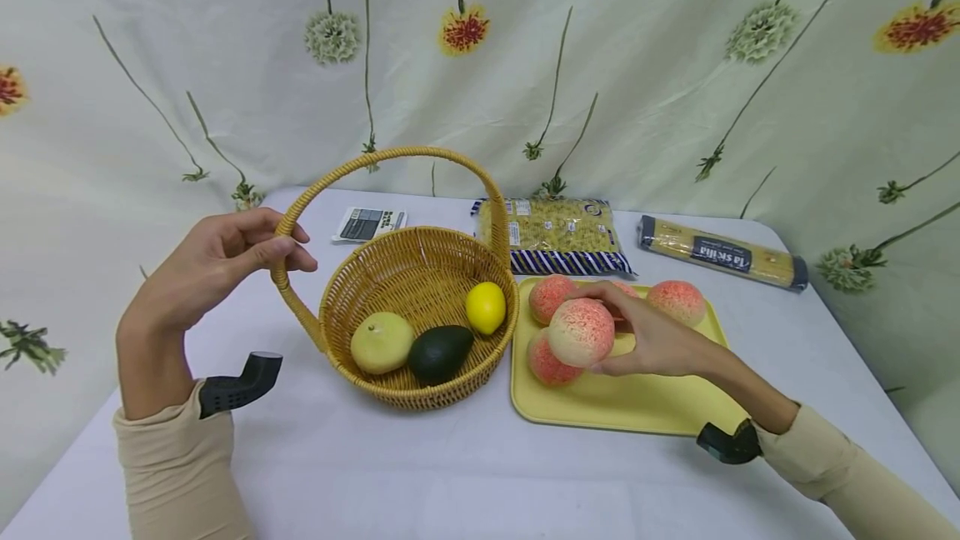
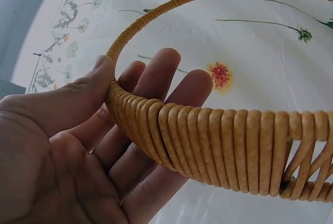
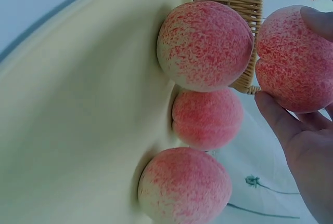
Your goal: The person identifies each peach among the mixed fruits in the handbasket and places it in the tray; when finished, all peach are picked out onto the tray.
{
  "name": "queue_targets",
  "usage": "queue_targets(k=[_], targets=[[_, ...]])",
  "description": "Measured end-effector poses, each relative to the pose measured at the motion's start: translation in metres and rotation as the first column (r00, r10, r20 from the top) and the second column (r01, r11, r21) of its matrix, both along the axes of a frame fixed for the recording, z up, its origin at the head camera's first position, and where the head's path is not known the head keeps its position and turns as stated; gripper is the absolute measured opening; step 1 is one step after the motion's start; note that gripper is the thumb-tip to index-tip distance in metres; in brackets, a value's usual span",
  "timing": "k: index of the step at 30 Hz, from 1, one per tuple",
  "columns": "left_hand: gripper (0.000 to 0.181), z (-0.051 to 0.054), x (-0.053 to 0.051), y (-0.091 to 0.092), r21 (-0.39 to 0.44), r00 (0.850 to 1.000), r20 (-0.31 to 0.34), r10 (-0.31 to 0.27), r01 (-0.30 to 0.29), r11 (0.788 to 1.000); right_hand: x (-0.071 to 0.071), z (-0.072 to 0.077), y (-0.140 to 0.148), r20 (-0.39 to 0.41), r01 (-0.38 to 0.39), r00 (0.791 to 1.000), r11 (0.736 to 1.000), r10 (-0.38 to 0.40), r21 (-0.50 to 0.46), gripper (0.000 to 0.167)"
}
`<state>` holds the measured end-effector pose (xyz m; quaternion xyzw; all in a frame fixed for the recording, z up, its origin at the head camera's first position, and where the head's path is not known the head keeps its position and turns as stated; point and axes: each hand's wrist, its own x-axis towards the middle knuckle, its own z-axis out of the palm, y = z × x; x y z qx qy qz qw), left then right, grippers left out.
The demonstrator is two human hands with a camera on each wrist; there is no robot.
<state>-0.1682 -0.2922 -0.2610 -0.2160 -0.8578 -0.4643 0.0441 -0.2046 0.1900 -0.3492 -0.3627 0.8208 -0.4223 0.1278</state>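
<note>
My left hand (image 1: 213, 265) grips the left side of the tall handle (image 2: 218, 146) of a round wicker basket (image 1: 420, 269). Its thumb lies on one side of the handle and the fingers on the other. In the basket are a pale yellow-green round fruit (image 1: 382, 342), a dark green avocado (image 1: 441, 354) and a yellow lemon (image 1: 486, 307). Over the yellow tray (image 1: 622, 407), my right hand (image 1: 663, 336) holds a pink-and-cream peach (image 1: 581, 333) between thumb and fingers. Several other peaches (image 3: 205, 46) sit on the tray, one partly hidden behind this hand.
Behind the tray lies a bag of pasta (image 1: 562, 232), with a pack of spaghetti (image 1: 722, 253) to its right. A small printed packet (image 1: 369, 225) sits behind the basket. A floral cloth (image 1: 637, 65) hangs along the back of the white table (image 1: 420, 473).
</note>
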Motion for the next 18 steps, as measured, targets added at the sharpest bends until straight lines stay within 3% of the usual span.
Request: queue_targets(k=[18], targets=[[0.014,0.000,0.000,0.000,0.000,1.000,0.005,0.004,-0.004,1.000,0.006,-0.012,0.029,0.037,0.070,0.997,0.997,-0.072,0.035,0.077]])
